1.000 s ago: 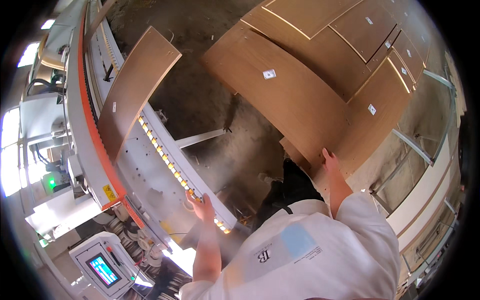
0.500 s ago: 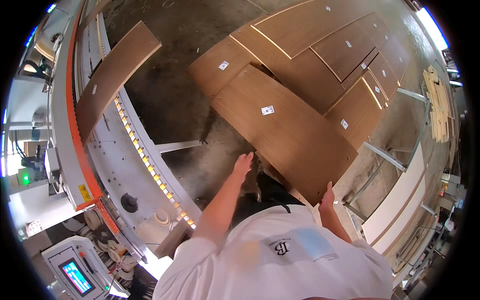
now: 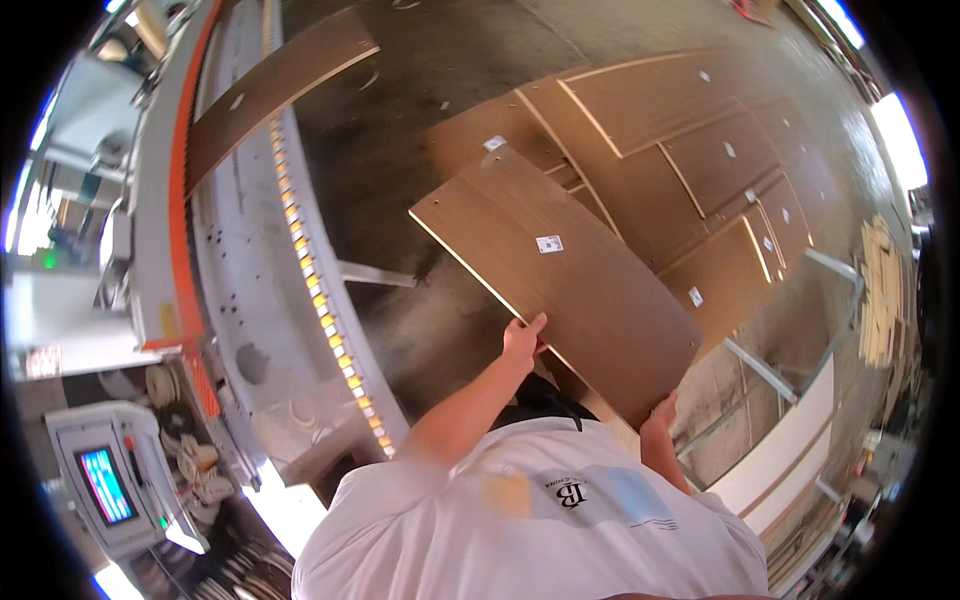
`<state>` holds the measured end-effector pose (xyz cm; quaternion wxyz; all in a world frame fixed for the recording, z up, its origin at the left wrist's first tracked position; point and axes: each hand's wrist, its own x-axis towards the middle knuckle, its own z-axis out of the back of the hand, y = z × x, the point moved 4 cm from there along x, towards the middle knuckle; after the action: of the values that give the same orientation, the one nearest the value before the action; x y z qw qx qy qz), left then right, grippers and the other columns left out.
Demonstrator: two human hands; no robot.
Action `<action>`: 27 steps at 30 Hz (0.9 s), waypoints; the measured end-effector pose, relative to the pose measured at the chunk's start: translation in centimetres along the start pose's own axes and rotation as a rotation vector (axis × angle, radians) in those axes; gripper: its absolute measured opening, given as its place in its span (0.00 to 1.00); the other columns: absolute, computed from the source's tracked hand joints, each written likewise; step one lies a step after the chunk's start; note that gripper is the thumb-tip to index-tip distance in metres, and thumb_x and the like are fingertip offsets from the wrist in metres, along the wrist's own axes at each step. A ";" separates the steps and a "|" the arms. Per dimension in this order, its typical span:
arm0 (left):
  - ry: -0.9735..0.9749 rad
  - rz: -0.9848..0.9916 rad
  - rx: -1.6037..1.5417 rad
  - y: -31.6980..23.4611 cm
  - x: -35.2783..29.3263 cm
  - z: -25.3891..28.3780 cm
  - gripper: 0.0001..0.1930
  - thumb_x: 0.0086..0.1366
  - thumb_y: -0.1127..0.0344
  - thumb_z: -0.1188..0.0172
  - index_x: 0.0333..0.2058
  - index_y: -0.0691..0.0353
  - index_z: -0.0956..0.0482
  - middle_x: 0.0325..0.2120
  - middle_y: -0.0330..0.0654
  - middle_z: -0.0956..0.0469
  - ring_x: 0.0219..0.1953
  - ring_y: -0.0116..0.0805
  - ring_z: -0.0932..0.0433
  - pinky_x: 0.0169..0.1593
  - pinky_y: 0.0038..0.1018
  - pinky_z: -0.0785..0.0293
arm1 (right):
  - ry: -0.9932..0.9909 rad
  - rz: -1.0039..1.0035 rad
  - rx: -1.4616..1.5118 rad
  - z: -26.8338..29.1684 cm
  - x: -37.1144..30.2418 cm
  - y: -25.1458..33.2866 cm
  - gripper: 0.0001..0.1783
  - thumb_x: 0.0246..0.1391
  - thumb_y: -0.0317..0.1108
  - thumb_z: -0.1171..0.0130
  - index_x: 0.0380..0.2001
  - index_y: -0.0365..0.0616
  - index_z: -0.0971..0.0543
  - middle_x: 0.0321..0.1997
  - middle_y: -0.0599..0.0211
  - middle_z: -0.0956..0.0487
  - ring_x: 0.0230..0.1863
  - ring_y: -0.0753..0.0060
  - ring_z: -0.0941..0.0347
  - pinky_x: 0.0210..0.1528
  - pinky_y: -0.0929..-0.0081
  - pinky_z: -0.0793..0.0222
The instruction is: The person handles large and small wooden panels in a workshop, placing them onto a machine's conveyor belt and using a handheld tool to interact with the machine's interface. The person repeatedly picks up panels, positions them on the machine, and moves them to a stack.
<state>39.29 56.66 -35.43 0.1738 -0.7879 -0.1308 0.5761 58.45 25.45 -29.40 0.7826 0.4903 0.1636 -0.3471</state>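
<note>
A brown wood-grain panel [image 3: 590, 290] with a white label and small holes near its corners is in front of me, tilted and partly lifted off the stack below. My left hand [image 3: 524, 337] grips its near long edge, thumb on top and fingers out of sight underneath. My right hand [image 3: 658, 415] is closed on the panel's near right end, its fingers partly hidden by the board. Beneath and beyond it lie several more labelled brown panels [image 3: 640, 150], spread in an overlapping stack.
To my left runs a long machine with a grey bed [image 3: 262, 300], an orange strip and a yellow-dotted edge. Another brown board [image 3: 290, 85] rests across it. A control box with a lit screen [image 3: 105, 485] stands at lower left. Metal bars [image 3: 762, 370] and pale strips [image 3: 878, 300] are at right.
My left hand has moved from beside the panel onto its near edge. The panel has come up off the stack at its far left end. My view has shifted.
</note>
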 end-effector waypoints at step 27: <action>-0.893 -0.668 -0.295 5.9 -28.4 36.2 0.14 0.68 0.67 0.40 0.51 0.63 0.27 0.40 0.41 0.21 0.38 0.29 0.21 0.35 0.27 0.21 | 1.044 0.540 -0.604 -23.3 -23.6 -2.8 0.37 0.61 0.59 0.44 0.51 0.29 0.22 0.51 0.55 0.18 0.51 0.59 0.23 0.55 0.63 0.30</action>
<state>-3.74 44.27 -23.42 0.1626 -0.4002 -0.5120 0.7425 41.79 54.20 -27.98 0.7630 0.3769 0.4832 0.2058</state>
